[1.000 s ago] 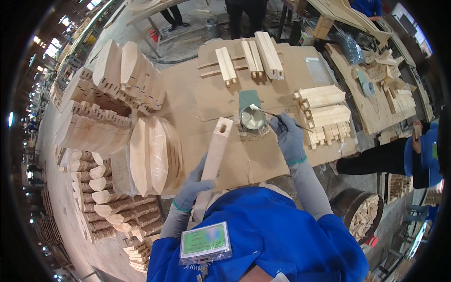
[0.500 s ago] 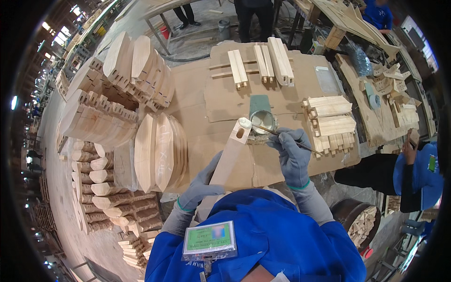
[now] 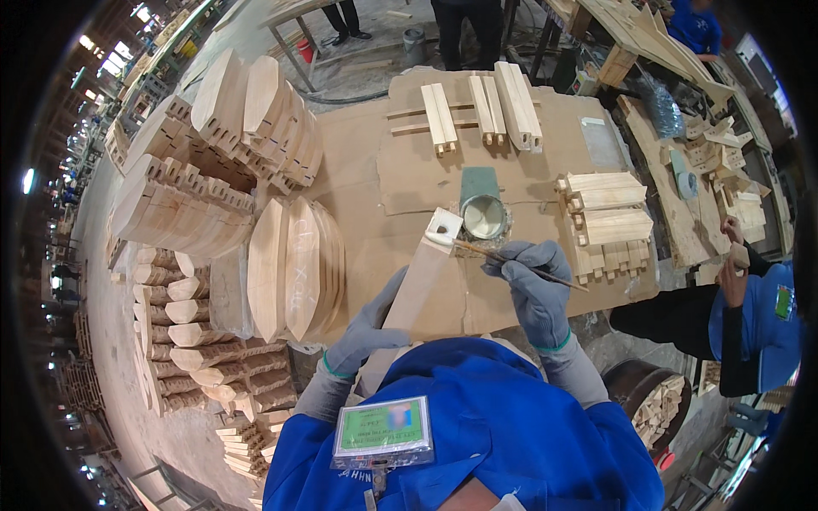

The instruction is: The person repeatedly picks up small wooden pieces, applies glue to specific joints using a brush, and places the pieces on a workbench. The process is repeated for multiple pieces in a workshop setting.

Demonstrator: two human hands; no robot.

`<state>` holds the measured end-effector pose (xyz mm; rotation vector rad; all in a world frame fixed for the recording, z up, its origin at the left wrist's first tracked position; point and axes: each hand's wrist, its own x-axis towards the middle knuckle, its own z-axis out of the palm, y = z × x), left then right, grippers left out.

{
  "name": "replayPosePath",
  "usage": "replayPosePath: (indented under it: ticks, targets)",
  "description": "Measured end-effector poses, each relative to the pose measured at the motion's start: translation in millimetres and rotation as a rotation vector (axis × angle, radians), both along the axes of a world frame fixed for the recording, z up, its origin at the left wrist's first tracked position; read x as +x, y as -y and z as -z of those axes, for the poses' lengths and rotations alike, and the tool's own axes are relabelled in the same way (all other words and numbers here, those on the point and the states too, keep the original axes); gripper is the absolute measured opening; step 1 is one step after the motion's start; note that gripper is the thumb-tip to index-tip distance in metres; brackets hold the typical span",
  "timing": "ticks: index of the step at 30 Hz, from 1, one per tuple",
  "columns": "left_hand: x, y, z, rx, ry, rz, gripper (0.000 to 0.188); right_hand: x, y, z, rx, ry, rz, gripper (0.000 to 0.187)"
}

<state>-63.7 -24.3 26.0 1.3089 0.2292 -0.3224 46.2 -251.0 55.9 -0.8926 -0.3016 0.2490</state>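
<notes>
My left hand [image 3: 366, 335], in a grey glove, is closed around a long pale wooden piece [image 3: 415, 283] that slants up and away from me. White glue [image 3: 444, 226] coats its far end around a dark slot. Between the gloved fingers of my right hand [image 3: 537, 285] is a thin wooden stick [image 3: 558, 278], its tip against the right edge of the coated end. Whether that tip has bristles I cannot tell. Just beyond stands a green container [image 3: 482, 204] with whitish glue inside, on the cardboard.
Cardboard [image 3: 358, 162] covers the table. Curved wooden parts [image 3: 290, 272] are stacked at left, tenoned pieces [image 3: 609, 226] at right, and more wooden bars [image 3: 520, 106] lie at the far side. A co-worker [image 3: 750, 315] stands on the right, beside a drum of offcuts [image 3: 660, 409].
The stick's tip has moved from the container's rim to the wooden piece's end. The white lump there is now spread around the slot. My left hand keeps its hold.
</notes>
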Motion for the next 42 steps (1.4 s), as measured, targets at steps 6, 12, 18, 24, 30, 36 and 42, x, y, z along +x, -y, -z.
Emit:
replayPosePath:
  ticks: [6, 12, 18, 24, 30, 36, 42]
  targets:
    - [1, 2, -2, -0.024, 0.018, 0.017, 0.108, 3, 2, 10, 0.091, -0.113, 0.042, 0.004]
    - [-3, 5, 0, -0.016, 0.016, -0.022, 0.109, 11, -1, 9, 0.095, -0.127, 0.108, 0.002]
    - [-4, 3, 1, -0.023, 0.024, 0.002, 0.108, 13, -1, 14, 0.076, -0.109, 0.104, 0.003]
    - [-7, 2, 4, 0.012, 0.044, -0.040, 0.107, 50, 12, -44, -0.037, 0.029, 0.062, 0.006]
    - [-4, -1, -8, -0.066, -0.004, 0.063, 0.111, 64, -2, -98, -0.522, 0.298, -0.184, 0.022]
    - [-5, 1, -15, -0.037, 0.001, 0.085, 0.110, 69, -9, -109, -0.912, 0.707, -0.242, 0.018]
    - [-2, 3, -20, -0.065, -0.003, 0.064, 0.110, 76, -11, -86, -0.623, 0.342, -0.316, 0.019]
